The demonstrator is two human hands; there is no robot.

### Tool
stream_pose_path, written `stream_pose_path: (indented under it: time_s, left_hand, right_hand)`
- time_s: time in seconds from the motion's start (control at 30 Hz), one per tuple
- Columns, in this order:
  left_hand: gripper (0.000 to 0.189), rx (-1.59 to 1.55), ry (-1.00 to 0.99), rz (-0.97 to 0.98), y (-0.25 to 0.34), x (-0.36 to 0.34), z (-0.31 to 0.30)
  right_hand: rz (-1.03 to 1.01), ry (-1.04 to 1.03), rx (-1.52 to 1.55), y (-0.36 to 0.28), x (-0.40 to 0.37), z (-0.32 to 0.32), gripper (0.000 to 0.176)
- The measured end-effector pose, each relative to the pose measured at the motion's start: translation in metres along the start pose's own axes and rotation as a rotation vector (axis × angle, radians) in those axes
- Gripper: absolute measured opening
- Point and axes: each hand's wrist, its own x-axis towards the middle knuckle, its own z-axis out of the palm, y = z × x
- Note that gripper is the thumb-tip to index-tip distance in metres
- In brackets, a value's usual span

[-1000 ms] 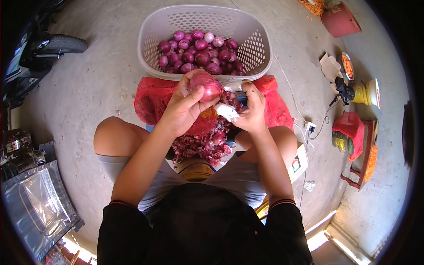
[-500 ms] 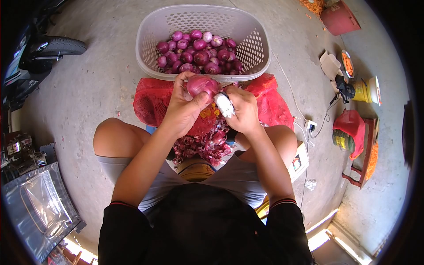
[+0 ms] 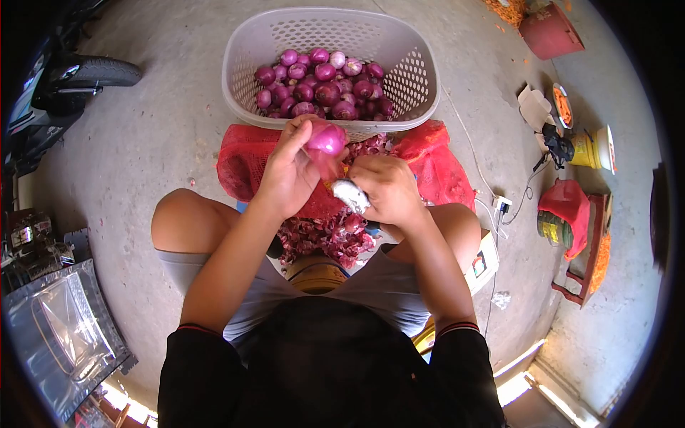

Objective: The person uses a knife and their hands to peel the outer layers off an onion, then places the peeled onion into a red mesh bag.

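Note:
My left hand [image 3: 285, 178] is closed around a red onion [image 3: 328, 138], its bared side shiny purple. A loose flap of skin, blurred, hangs from the onion toward my right hand. My right hand [image 3: 391, 187] grips a small knife [image 3: 350, 195] by its white-wrapped handle; the blade is hidden by the fingers. Both hands are above a red mesh bag [image 3: 246, 162] and a heap of onion skins [image 3: 325, 241] between my legs. Just beyond them stands a grey plastic basket [image 3: 421, 103] holding many red onions [image 3: 327, 94].
A motorbike wheel [image 3: 100, 72] is at the left. To the right are a power socket [image 3: 501, 205] with cables, a yellow bucket [image 3: 586, 148], a plate of orange pieces [image 3: 562, 105] and a red tub [image 3: 551, 32]. A wall runs along the right side.
My right hand has moved down and slightly away from the onion, turning the knife handle. The onion is tilted, and its purple layer shows where dull skin was.

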Motion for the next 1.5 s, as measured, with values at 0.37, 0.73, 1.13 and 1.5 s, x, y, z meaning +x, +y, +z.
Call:
stream_pose_path:
  time_s: [0.37,0.73,1.13,1.5]
  left_hand:
    - [0.046,0.101,-0.011,0.040,0.010,0.006,-0.005]
    - [0.034,0.144,0.116,0.123,0.004,0.005,-0.003]
    - [0.042,0.063,-0.013,0.102,0.000,0.001,-0.001]
    - [0.048,0.123,-0.113,0.076,0.004,-0.001,-0.005]
  right_hand:
    - [0.277,-0.204,0.048,0.007,-0.006,0.002,0.016]
    - [0.602,-0.165,0.001,0.006,-0.001,-0.016,0.038]
    - [0.817,-0.293,0.012,-0.005,0.002,-0.010,0.045]
    - [0.694,-0.127,0.089,0.017,-0.014,-0.007,0.044]
